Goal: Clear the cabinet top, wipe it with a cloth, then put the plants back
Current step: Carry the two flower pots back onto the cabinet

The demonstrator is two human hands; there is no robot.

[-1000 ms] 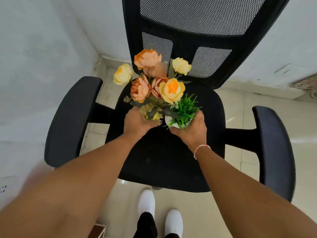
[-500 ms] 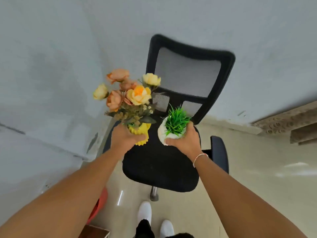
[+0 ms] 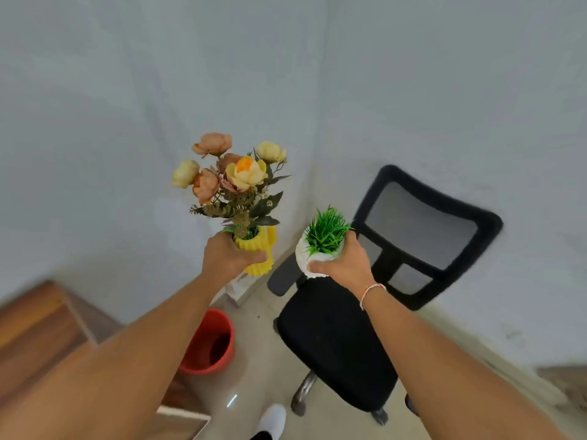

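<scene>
My left hand [image 3: 227, 257] grips a ribbed yellow vase [image 3: 258, 249] that holds orange and cream artificial flowers [image 3: 232, 173]. It is held upright in the air in front of the white wall. My right hand [image 3: 344, 260] wraps around a small white pot [image 3: 301, 255] with spiky green grass [image 3: 325, 231], also in the air, just above the near edge of the black office chair [image 3: 336, 341]. The wooden cabinet top [image 3: 35, 319] shows blurred at the lower left.
A red bucket [image 3: 211, 344] stands on the tiled floor between the cabinet and the chair. The chair sits in the room corner, angled to the right. A white shoe [image 3: 271, 417] shows at the bottom. Another wooden edge [image 3: 565, 379] is at the far right.
Both plants have been lifted off the chair seat and carried up and left. The view has swung left, so the chair now lies to the right and the cabinet and bucket have come into view.
</scene>
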